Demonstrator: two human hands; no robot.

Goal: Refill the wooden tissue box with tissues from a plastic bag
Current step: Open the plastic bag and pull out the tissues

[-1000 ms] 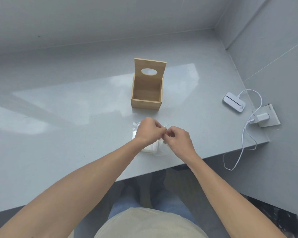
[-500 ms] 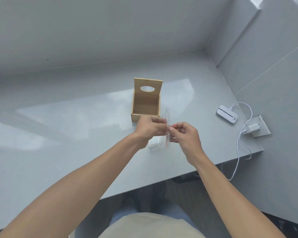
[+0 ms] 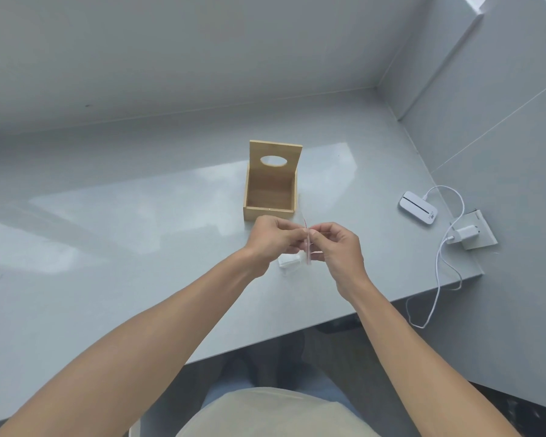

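**Thin bag, soft tissues: pinch the mouth, not the body**

Both hands hold the clear plastic bag up off the counter, just in front of the wooden tissue box. The left hand has its grip pinched on one side of the bag's top edge and the right hand is pinched on the other side, thumbs and forefingers close together at the reddish seal strip. The white tissues hang in the bag below the left hand. The box stands empty, its lid with the oval hole tipped up at the back.

The bag looks thin, limp and probably slick, so a light pinch may slide; the firmest hold is likely right at the seal, one lip in each grip, pulling apart evenly. The tissues should be very light and soft, easy to crumple, so they are best taken as a whole stack by its sides. The box seems stiff and steady enough to load without holding.
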